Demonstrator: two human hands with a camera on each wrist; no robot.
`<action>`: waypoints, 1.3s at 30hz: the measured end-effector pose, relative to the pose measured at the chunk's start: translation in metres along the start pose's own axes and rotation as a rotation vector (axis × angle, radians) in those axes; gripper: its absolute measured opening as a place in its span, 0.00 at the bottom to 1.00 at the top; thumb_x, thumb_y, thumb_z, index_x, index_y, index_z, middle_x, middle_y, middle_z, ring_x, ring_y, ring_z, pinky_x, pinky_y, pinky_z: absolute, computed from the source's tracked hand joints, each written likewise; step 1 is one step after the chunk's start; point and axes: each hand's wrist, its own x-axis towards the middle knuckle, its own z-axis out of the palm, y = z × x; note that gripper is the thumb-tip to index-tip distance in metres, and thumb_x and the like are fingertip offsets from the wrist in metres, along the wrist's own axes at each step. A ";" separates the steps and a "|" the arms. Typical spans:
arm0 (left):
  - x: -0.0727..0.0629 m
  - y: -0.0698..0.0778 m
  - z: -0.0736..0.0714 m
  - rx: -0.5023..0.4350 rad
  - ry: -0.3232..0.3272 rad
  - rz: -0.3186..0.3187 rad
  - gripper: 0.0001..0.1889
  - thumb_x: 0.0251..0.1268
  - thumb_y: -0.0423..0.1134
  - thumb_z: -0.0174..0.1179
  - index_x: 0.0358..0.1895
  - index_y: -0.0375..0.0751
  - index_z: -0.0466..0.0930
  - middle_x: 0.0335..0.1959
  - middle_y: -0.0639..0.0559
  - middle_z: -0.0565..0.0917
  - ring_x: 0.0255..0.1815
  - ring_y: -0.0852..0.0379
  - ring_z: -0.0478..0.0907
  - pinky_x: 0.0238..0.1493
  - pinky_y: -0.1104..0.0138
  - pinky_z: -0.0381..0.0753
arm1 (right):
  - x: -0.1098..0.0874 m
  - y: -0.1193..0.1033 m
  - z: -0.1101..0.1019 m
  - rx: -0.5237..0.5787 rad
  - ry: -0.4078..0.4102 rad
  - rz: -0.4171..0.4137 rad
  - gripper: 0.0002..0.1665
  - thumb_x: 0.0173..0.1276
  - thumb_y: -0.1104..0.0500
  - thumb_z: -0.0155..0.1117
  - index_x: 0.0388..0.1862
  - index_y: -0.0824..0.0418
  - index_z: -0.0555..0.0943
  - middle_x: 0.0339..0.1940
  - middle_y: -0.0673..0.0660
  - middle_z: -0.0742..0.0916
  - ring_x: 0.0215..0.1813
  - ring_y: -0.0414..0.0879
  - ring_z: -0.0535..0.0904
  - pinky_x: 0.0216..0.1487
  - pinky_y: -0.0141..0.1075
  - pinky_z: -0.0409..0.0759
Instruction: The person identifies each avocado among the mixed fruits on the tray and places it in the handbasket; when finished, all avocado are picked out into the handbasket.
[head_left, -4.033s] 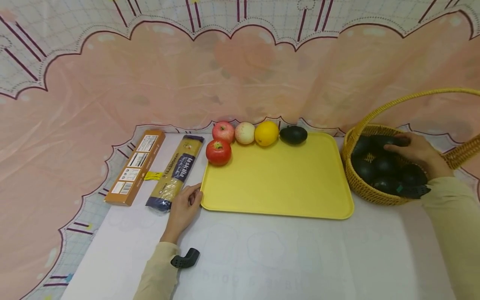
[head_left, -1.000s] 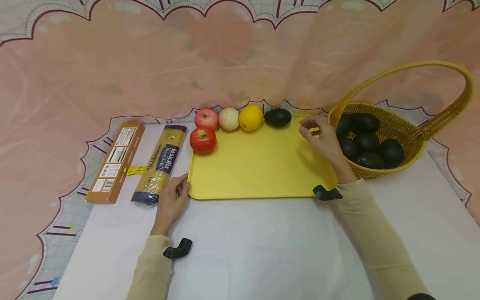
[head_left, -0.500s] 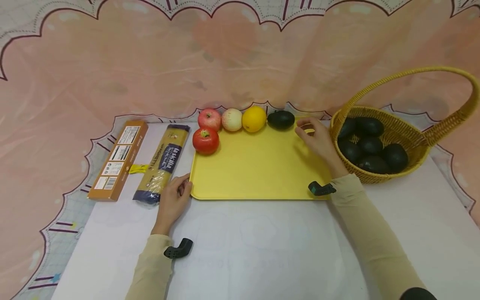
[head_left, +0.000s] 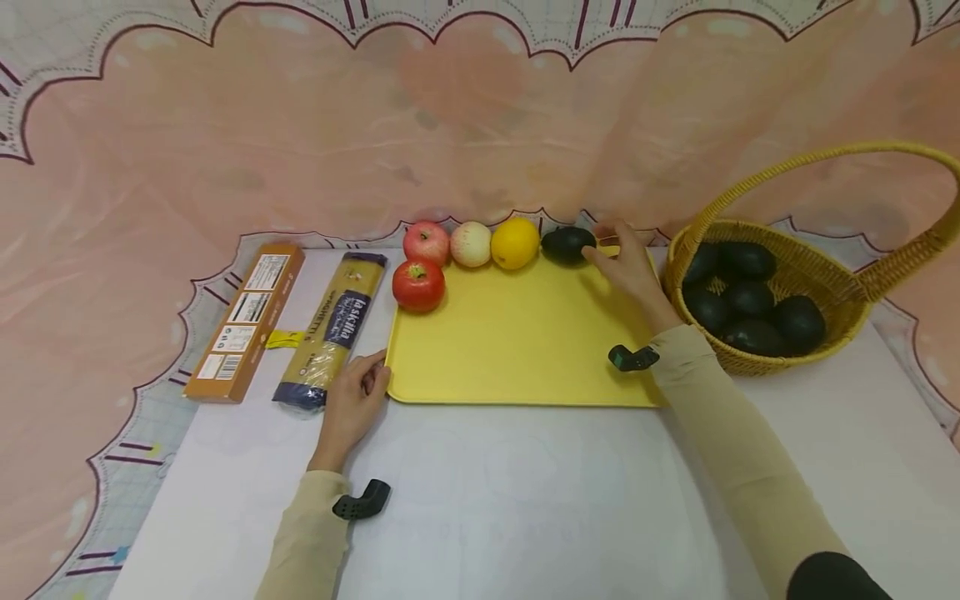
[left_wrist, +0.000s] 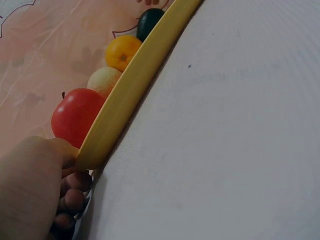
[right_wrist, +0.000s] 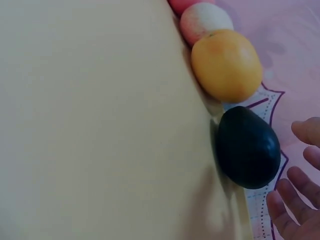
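Observation:
In the head view a yellow tray (head_left: 517,350) lies on the white table. At its left front corner my left hand (head_left: 354,404) grips the rim; the left wrist view shows thumb and curled fingers about that edge. My right hand (head_left: 632,271) hovers over the far right corner, fingers spread and holding nothing. Just left of it sits a dark avocado (head_left: 567,247), which the right wrist view shows apart from the fingers. Leftward along the far rim follow an orange (head_left: 514,243), a pale peach (head_left: 471,244) and a pink apple (head_left: 426,243). A red apple (head_left: 417,285) sits in front of the pink one.
A wicker basket (head_left: 840,346) with a tall handle stands right of the tray, several avocados inside. Left of the tray lie a spaghetti packet (head_left: 330,329) and an orange-brown box (head_left: 247,321), with a small yellow packet (head_left: 285,339) between them. A patterned cloth hangs behind.
My right hand has left the basket, where it touched an avocado, and come leftward to the avocado on the tray. The left hand keeps its hold. The head view has shifted slightly.

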 end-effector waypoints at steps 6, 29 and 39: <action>-0.001 0.000 -0.001 -0.001 -0.008 -0.011 0.16 0.68 0.37 0.54 0.55 0.39 0.78 0.30 0.50 0.75 0.28 0.58 0.67 0.27 0.73 0.66 | 0.010 0.003 0.007 -0.010 -0.037 0.057 0.34 0.64 0.57 0.64 0.65 0.67 0.62 0.62 0.68 0.69 0.63 0.63 0.67 0.65 0.53 0.65; -0.002 0.003 -0.003 0.005 -0.019 -0.027 0.16 0.67 0.37 0.55 0.56 0.39 0.78 0.29 0.50 0.74 0.28 0.58 0.67 0.27 0.72 0.65 | 0.017 0.012 0.012 -0.022 -0.160 0.248 0.55 0.56 0.35 0.65 0.70 0.61 0.51 0.69 0.69 0.62 0.66 0.60 0.61 0.69 0.51 0.59; -0.002 0.000 -0.001 0.017 -0.019 -0.027 0.16 0.68 0.38 0.54 0.57 0.40 0.78 0.29 0.51 0.74 0.28 0.58 0.67 0.27 0.72 0.65 | 0.006 0.009 0.008 -0.010 -0.118 0.265 0.51 0.59 0.43 0.66 0.69 0.62 0.49 0.67 0.65 0.63 0.65 0.58 0.62 0.70 0.49 0.57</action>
